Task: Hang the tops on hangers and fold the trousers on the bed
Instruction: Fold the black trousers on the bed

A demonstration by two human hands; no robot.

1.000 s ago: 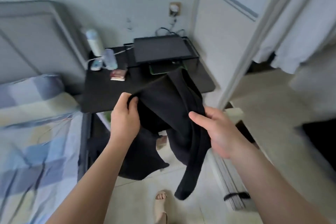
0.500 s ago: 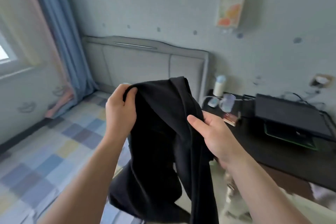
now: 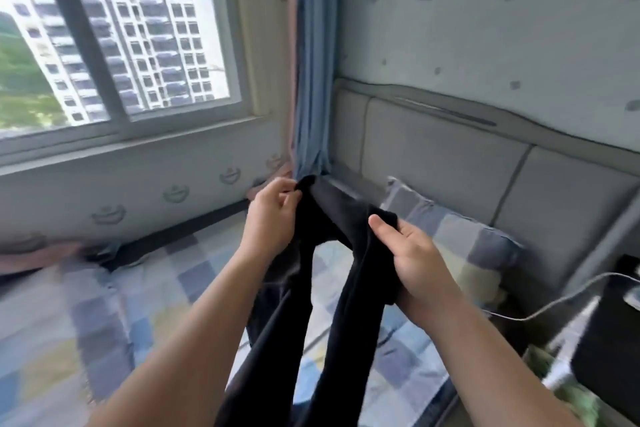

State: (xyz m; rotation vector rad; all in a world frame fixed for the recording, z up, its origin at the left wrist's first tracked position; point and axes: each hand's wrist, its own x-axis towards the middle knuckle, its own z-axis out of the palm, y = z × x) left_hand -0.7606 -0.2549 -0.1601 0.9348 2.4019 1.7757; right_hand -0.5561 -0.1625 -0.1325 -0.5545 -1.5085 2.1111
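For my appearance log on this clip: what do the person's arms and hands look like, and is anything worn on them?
The left forearm and right forearm are bare as far as the frame shows, with no sleeve in view. The left hand and right hand are ungloved; no watch, bracelet or ring shows on the visible sides.

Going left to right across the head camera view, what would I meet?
Large glass window → left hand → black trousers → right hand → thin white cable → black bedside table.
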